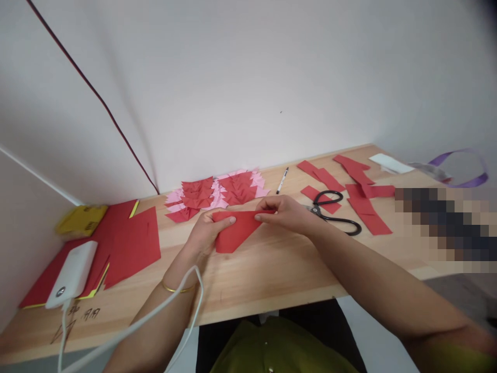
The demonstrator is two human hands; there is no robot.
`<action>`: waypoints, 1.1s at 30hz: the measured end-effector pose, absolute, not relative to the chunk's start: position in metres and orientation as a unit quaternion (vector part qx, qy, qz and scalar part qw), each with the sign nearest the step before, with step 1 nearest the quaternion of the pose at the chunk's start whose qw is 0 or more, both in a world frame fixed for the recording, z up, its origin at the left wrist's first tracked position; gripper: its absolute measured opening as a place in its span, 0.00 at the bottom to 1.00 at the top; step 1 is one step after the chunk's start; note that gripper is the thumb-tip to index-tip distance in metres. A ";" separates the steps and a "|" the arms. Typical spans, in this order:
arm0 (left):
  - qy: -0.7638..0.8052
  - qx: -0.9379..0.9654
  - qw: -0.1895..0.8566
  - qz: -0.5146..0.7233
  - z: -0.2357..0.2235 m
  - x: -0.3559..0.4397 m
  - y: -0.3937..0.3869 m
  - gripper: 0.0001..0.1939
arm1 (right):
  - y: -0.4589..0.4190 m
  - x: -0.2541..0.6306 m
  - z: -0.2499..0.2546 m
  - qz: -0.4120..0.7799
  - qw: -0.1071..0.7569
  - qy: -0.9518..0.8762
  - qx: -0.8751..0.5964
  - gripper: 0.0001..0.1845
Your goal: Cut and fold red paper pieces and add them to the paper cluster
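Note:
Between my hands, just above the wooden table, is a folded piece of red paper. My left hand grips its left side, thumb flat on the front and fingers behind. With thumb and fingers closed, my right hand pinches its pointed right corner. Beyond the hands, folded red paper pieces lie in overlapping rows with folded pink paper pieces. Black-handled scissors rest to the right of my right hand, partly over a red strip.
Several red paper strips lie scattered at the right. A marker pen is near the wall. At the left, a white power bank with a cable and a yellow packet sit on red sheets. The white cable crosses my left forearm.

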State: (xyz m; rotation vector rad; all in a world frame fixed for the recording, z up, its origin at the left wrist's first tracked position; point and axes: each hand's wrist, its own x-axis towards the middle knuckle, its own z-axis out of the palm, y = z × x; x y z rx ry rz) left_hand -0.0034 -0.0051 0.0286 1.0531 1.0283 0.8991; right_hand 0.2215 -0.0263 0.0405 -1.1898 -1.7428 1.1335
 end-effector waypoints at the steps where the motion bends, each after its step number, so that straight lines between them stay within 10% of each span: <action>1: 0.451 0.467 0.648 0.398 0.028 -0.004 -0.005 0.15 | -0.026 0.221 0.041 0.445 0.370 -0.674 -0.459 0.09; 33: 0.428 0.446 0.664 0.421 0.025 -0.016 0.002 0.13 | -0.026 0.230 0.046 0.484 0.380 -0.640 -0.460 0.12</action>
